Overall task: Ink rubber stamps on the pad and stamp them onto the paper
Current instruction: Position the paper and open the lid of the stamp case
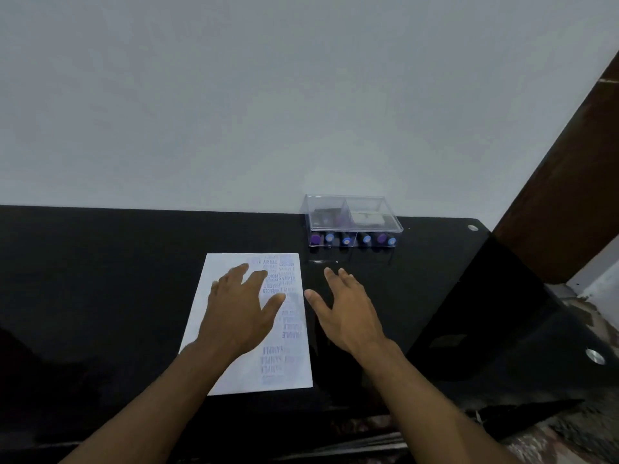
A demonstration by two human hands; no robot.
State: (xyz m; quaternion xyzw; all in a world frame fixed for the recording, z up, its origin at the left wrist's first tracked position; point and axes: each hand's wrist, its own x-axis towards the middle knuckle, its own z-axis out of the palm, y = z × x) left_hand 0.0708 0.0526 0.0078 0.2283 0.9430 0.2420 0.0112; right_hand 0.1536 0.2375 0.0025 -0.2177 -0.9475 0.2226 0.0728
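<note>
Fingers spread, the left hand [239, 313] lies flat on the stamped paper [231, 373]; the right hand [348, 311] hovers released over the desk [100, 279].

I count one stamped paper [234, 329] at six o'clock, one clear box [351, 219] at one o'clock, six stamps [346, 240] inside.

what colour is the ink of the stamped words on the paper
Purple to blue-violet, seen in the head view along the right side of the paper.
</note>
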